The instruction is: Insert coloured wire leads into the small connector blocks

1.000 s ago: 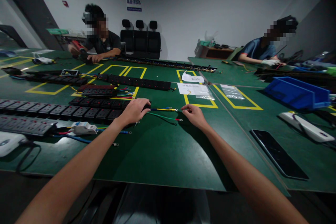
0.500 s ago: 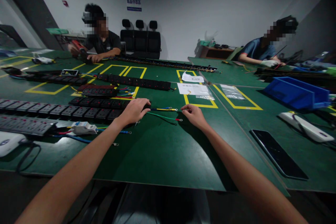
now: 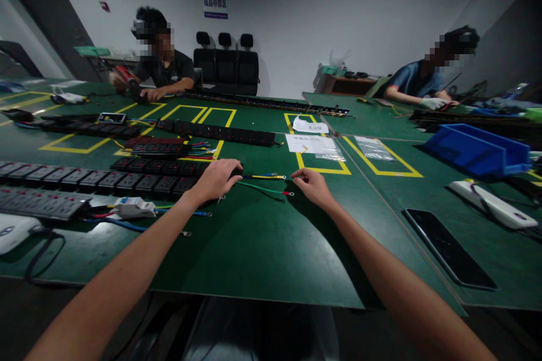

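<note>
My left hand (image 3: 218, 179) is closed over the right end of a black socket strip (image 3: 165, 167). From that end run a yellow wire (image 3: 265, 176) with a ring terminal, a blue one beside it, and a green wire (image 3: 262, 187) with a red-sleeved ring terminal. Just right of these terminals, my right hand (image 3: 311, 185) rests over the green table with its fingers curled together; whether something small is between them is too small to tell. Another long socket strip (image 3: 127, 180) lies under and left of my left hand. A white breaker (image 3: 135, 207) with wires sits nearer to me.
A black phone (image 3: 449, 248), a white power strip (image 3: 493, 203) and a blue bin (image 3: 478, 149) are on the right. Papers (image 3: 311, 142) lie beyond my right hand. Two people work across the table (image 3: 271, 259), one holding a red tool (image 3: 125, 74).
</note>
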Available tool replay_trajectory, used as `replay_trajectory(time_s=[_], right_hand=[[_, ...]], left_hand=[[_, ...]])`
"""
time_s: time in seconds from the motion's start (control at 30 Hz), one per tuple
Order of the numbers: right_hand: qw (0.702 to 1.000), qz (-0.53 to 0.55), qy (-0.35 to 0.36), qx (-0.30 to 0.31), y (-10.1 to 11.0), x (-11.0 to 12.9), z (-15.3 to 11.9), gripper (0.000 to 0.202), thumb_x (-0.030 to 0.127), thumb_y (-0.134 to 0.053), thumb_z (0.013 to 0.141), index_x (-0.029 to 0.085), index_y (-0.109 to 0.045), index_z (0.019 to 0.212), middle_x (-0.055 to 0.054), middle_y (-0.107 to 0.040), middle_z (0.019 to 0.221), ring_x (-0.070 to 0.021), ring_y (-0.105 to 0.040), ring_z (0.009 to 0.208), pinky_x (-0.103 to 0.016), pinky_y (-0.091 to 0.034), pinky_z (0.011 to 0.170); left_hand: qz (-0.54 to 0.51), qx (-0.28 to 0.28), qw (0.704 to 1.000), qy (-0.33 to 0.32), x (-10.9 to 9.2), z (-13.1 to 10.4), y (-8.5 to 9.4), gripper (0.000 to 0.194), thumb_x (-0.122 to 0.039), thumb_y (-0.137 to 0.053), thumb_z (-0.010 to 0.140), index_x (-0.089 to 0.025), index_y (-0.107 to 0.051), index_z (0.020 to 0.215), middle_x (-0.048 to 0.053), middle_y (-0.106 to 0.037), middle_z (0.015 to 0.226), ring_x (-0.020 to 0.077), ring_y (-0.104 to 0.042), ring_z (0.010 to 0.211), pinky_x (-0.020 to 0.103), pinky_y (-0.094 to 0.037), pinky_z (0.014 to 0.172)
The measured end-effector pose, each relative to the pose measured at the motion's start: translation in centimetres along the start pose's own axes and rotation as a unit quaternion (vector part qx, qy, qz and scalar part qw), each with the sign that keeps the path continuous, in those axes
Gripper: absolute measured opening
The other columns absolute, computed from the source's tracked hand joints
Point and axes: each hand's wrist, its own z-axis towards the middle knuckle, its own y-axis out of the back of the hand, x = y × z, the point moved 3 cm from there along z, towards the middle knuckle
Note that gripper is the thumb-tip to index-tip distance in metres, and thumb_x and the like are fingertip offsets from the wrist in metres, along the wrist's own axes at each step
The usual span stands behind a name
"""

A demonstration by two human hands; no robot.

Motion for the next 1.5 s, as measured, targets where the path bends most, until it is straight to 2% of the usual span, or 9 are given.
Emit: replay_trajectory(time_s=[1.5], right_hand=[[1.0, -0.011, 0.0, 0.0, -0.12, 0.14, 0.02, 0.023, 0.028, -0.055, 0.081, 0.02, -0.073, 0.092, 0.001, -0.064, 0.068, -0.0158, -0.057, 0.063, -0.026, -0.037, 0.059]], left_hand=[[0.013, -0.001, 1.0, -0.002, -0.06, 0.01, 0.01, 0.021, -0.032, -0.06, 0.098, -0.02, -0.058, 0.115, 0.012, -0.068, 0.128, 0.0295, -0.063, 0.115, 0.047, -0.047, 0.099]])
